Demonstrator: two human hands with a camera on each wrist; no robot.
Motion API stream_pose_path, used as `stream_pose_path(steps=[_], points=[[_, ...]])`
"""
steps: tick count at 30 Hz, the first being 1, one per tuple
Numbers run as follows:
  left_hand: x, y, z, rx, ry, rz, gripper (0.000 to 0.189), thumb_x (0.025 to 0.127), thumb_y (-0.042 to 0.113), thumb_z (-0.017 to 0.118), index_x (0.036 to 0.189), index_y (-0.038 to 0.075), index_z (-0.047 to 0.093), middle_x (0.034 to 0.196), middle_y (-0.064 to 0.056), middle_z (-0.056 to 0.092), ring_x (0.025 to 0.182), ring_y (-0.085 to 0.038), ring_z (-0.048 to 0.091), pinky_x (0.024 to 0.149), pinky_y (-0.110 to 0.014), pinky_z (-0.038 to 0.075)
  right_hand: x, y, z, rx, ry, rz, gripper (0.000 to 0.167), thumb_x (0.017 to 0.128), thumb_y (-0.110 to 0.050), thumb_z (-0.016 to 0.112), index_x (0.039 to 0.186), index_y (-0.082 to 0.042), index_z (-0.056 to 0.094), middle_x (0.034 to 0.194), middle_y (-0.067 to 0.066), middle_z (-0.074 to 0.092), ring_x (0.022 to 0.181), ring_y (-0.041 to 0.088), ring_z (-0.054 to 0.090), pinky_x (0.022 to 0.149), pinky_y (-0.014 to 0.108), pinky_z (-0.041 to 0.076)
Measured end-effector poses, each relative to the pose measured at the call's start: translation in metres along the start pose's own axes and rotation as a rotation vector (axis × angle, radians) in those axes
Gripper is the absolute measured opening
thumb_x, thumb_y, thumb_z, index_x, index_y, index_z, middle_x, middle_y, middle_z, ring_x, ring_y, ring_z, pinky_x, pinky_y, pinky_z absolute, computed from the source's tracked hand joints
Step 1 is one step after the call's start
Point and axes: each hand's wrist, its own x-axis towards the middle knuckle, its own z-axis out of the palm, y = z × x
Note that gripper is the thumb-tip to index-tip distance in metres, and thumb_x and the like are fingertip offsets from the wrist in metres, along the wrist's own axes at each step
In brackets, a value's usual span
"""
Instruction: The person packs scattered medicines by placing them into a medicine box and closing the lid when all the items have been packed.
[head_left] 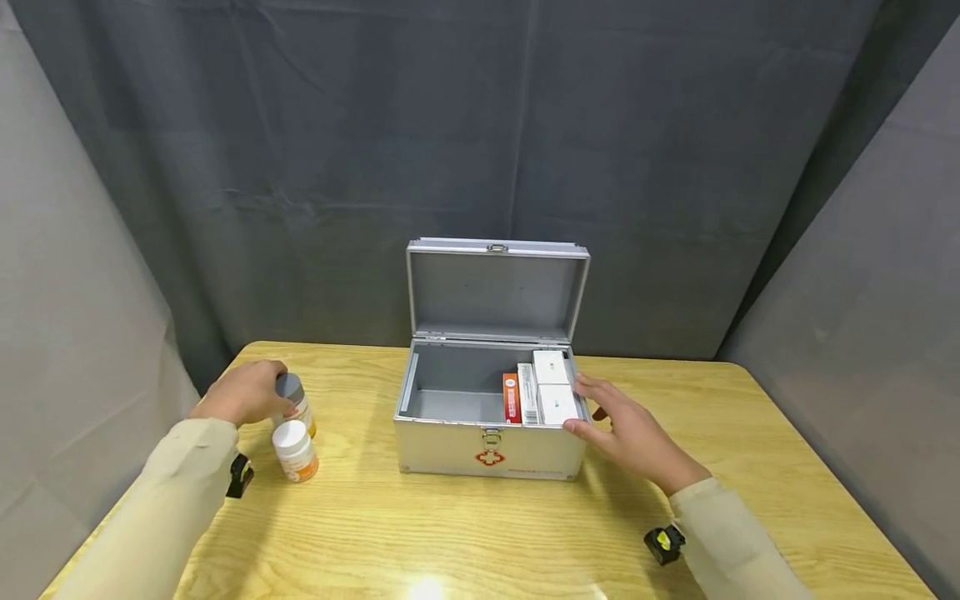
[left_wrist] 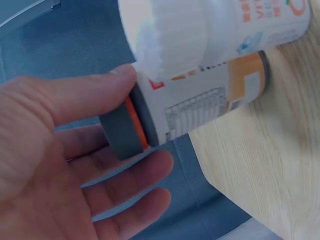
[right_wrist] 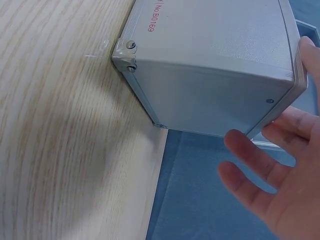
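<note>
At the table's left, my left hand point(head_left: 246, 392) has its thumb and fingers around the cap of a grey-capped pill bottle point(left_wrist: 200, 102) with a white and orange label. That bottle stands upright on the table. Just in front of it is a white-capped pill bottle point(head_left: 296, 451), which partly covers it in the left wrist view. A silver first-aid box point(head_left: 450, 450) with a red cross stands mid-table, lid raised. My right hand point(head_left: 626, 429) rests at its front right corner, thumb on the front rim and fingers along the right side, some stretched free in the right wrist view.
Inside the box, along its right side, stand a red medicine box point(head_left: 512, 398), a slim white carton point(head_left: 527, 393) and two white boxes point(head_left: 557, 403). The open lid point(head_left: 497, 292) leans back near the dark curtain point(head_left: 337, 167). Grey cloth point(head_left: 862, 275) flanks the wooden table point(head_left: 360, 533).
</note>
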Motion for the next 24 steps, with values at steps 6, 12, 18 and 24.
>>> stream_pose_path(steps=[6, 12, 18, 24], points=[[-0.0004, -0.0058, 0.0036, 0.003, 0.024, -0.014, 0.058, 0.080, 0.030, 0.081, 0.124, -0.003, 0.062, 0.114, -0.023, 0.067, 0.092, -0.031, 0.062, 0.072, -0.043, 0.052, 0.0044, -0.0016, -0.0002, -0.003, -0.021, 0.007, 0.066, 0.093, -0.046, 0.066, 0.145, -0.007, 0.051, 0.157, 0.013, 0.043, 0.097, 0.021, 0.064, 0.084, 0.039, 0.053], [-0.0010, -0.0071, 0.0041, 0.009, 0.026, 0.024, 0.061, 0.079, 0.030, 0.081, 0.124, -0.007, 0.060, 0.113, -0.025, 0.067, 0.092, -0.032, 0.063, 0.075, -0.046, 0.052, 0.0039, -0.0004, 0.0003, -0.007, -0.043, 0.013, 0.067, 0.093, -0.047, 0.065, 0.145, -0.007, 0.050, 0.157, 0.012, 0.042, 0.096, 0.021, 0.063, 0.082, 0.037, 0.053], [-0.0001, -0.0070, 0.0065, 0.001, 0.026, 0.033, 0.065, 0.082, 0.028, 0.079, 0.129, -0.010, 0.055, 0.117, -0.028, 0.065, 0.095, -0.035, 0.064, 0.079, -0.049, 0.053, 0.0010, -0.0010, -0.0011, 0.005, -0.053, 0.028, 0.069, 0.093, -0.050, 0.064, 0.145, -0.008, 0.049, 0.157, 0.011, 0.042, 0.099, 0.024, 0.063, 0.079, 0.035, 0.052], [0.0014, -0.0076, 0.0073, 0.002, 0.044, 0.045, 0.068, 0.083, 0.029, 0.077, 0.133, -0.010, 0.052, 0.123, -0.031, 0.063, 0.100, -0.039, 0.064, 0.081, -0.051, 0.053, 0.0001, -0.0023, -0.0037, -0.006, -0.055, 0.032, 0.069, 0.094, -0.049, 0.063, 0.146, -0.007, 0.048, 0.158, 0.012, 0.041, 0.099, 0.022, 0.063, 0.079, 0.035, 0.052]])
